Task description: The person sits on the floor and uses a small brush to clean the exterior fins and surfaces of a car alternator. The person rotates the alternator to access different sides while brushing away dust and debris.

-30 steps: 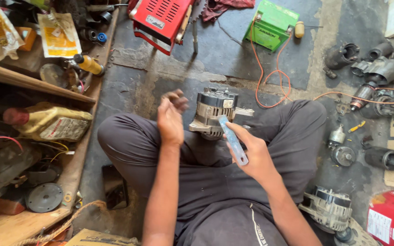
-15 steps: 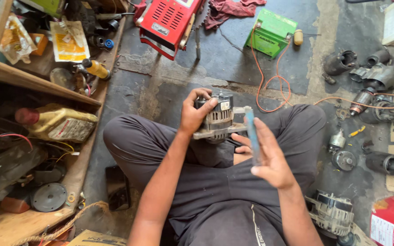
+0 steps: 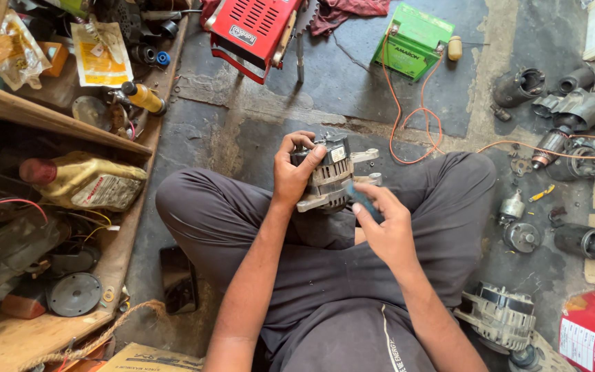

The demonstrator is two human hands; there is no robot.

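Metal alternator (image 3: 332, 173) clamped in left hand (image 3: 292, 172) fingers; right hand (image 3: 383, 224) grips one, perhaps blue, tool (image 3: 363, 200).

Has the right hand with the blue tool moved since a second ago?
Yes. The right hand has brought the blue tool up against the alternator, judged against the legs.

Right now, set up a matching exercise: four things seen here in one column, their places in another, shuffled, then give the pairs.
Things:
1. alternator
2. battery
3. oil jug
4. red charger

Places:
A. lying on the left shelf
B. on the floor at top, left of the green box
C. in the left hand, over the lap
D. on the floor at top, orange wire running from it

Pairs: 1-C, 2-D, 3-A, 4-B
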